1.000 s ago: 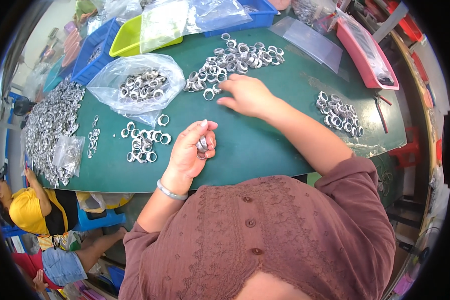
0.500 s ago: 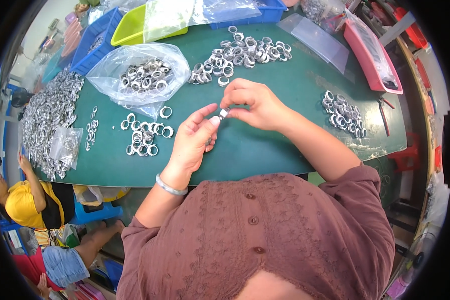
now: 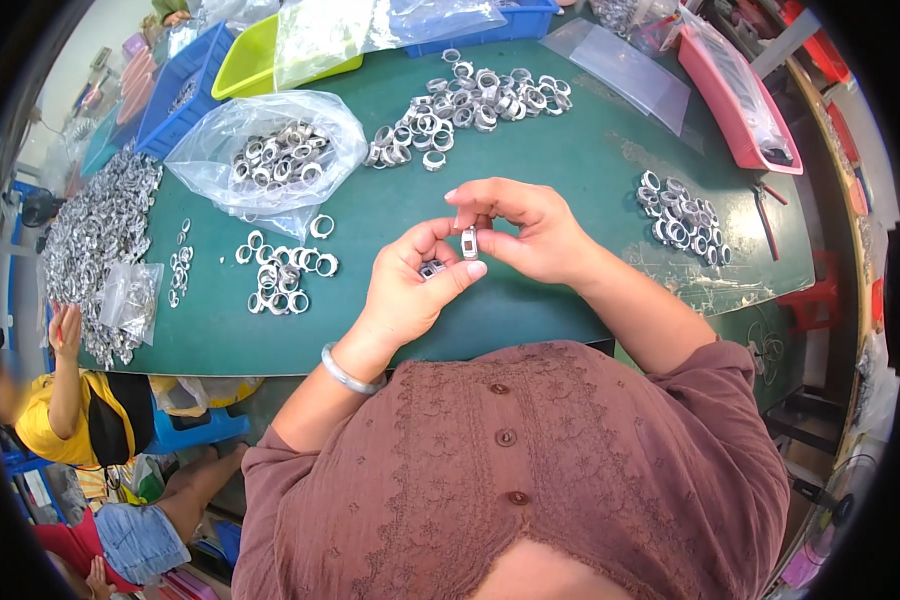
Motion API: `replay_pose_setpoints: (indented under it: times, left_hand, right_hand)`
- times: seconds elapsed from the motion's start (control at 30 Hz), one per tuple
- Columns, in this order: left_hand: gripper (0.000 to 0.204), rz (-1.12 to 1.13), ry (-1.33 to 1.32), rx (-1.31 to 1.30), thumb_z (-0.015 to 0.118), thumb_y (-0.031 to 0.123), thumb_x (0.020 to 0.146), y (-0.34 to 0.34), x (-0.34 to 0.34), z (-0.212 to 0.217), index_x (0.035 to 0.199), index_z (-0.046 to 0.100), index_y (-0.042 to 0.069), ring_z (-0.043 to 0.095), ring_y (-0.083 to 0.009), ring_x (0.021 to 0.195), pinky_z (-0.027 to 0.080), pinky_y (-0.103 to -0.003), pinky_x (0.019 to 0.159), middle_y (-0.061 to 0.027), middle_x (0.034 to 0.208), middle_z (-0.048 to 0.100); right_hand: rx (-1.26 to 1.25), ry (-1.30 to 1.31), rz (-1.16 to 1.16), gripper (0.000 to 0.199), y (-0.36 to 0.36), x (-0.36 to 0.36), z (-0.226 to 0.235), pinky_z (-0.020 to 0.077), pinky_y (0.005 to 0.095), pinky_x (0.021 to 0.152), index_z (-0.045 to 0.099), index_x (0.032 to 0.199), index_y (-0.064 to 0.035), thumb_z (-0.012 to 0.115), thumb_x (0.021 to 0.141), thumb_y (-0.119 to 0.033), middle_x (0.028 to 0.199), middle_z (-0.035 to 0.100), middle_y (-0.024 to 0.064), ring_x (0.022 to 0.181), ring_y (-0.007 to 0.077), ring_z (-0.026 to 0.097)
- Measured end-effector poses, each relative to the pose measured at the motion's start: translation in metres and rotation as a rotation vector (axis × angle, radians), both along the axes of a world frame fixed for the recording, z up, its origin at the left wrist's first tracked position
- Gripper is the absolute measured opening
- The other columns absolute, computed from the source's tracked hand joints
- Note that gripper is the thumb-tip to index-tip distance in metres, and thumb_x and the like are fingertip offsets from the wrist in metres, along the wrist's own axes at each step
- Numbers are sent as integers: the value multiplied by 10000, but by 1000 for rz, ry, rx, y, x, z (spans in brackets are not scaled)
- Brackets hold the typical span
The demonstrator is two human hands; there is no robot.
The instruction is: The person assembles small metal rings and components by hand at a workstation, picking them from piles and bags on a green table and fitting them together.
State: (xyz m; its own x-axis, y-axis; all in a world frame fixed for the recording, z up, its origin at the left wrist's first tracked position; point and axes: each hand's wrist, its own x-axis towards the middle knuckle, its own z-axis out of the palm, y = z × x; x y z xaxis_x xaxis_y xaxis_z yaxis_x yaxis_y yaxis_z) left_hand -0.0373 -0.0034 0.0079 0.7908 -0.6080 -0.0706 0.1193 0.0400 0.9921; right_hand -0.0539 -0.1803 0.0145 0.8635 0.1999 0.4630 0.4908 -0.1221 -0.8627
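My right hand (image 3: 530,235) pinches a small silver metal ring (image 3: 469,243) between thumb and fingers. It is turned so that its side faces up and shows a rectangular opening. Close by on the left, my left hand (image 3: 410,275) is curled, its thumb reaching toward that piece. More silver metal (image 3: 432,269), similar in look, sits in the left palm, partly hidden by the fingers. Left of my hands lies a small group of metal rings (image 3: 282,280) on the green table (image 3: 530,310). A larger group of rings (image 3: 485,100) spreads beyond my hands.
A clear plastic bag (image 3: 205,150) of rings lies at the left, near a big heap of metal parts (image 3: 95,220). More rings (image 3: 682,220), red-handled pliers (image 3: 765,215) and a pink tray (image 3: 725,110) are at the right. A person in yellow (image 3: 50,410) sits at the left.
Both hands have shifted slightly right. The right hand now shows the ring's side, and the left palm has opened enough to reveal metal in it. The person's raised hand at left has moved.
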Motion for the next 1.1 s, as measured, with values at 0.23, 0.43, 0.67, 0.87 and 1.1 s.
replay_pose_setpoints:
  times: [0.23,0.43,0.67,0.87,1.1]
  left_hand:
    - [328,78,-306,144,684,58,730,-3,-2,0,1017,538,-4,445,-20,620,367,-162,572,40,677,514]
    - [248,37,-215,141,675,79,745,-2,0,1,954,562,9,435,-22,596,346,-159,542,32,661,512]
    - [174,-46,307,-33,590,190,837,0,1,8,913,596,33,420,-48,511,305,-181,440,33,637,507]
    - [173,-11,197,-74,601,135,821,-1,2,3,967,583,45,421,-40,515,307,-173,448,39,643,504]
    - [251,-77,327,-226,606,71,808,4,8,-4,1053,568,31,424,-22,555,325,-159,481,44,733,536]
  right_hand:
    - [132,74,30,388,0,0,-8,482,249,698,555,1074,-32,546,715,114,892,591,58,791,115,582]
    - [67,25,-28,369,-2,-2,-4,484,256,704,556,1052,-32,547,711,107,905,585,71,786,136,587]
    - [-340,-415,-152,406,0,-4,7,484,334,672,531,1053,-51,585,671,76,915,577,105,807,288,573]
    - [-155,-152,-172,345,-2,-4,3,474,289,648,540,1034,-39,603,705,45,936,571,96,756,198,579]
    - [-35,12,-10,132,-9,-2,3,454,271,695,607,902,-7,565,779,16,876,585,79,793,163,564]
